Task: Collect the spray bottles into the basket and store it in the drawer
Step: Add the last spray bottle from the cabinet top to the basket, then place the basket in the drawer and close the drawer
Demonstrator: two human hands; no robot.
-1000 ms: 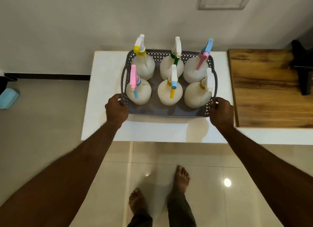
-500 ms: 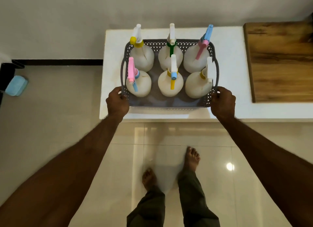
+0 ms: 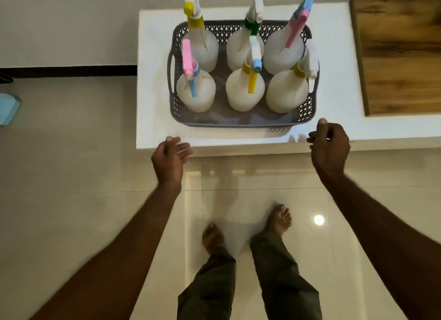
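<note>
A grey perforated basket (image 3: 241, 122) stands on the white counter (image 3: 152, 80) near its front edge. Several white spray bottles (image 3: 244, 90) with coloured triggers stand upright inside it in two rows. My left hand (image 3: 170, 157) hovers below the basket's front left corner, fingers apart, holding nothing. My right hand (image 3: 328, 145) is at the front right corner, just off the basket, fingers loosely curled and empty. Neither hand touches the basket.
A wooden board (image 3: 401, 54) lies on the counter to the right. A light blue object (image 3: 8, 108) sits on the floor at far left. My bare feet (image 3: 248, 231) stand on glossy tiles just in front of the counter. A white wall runs behind.
Both hands have let go of the basket's front corners and pulled back toward me. The basket now rests on the counter. My view has tilted further down.
</note>
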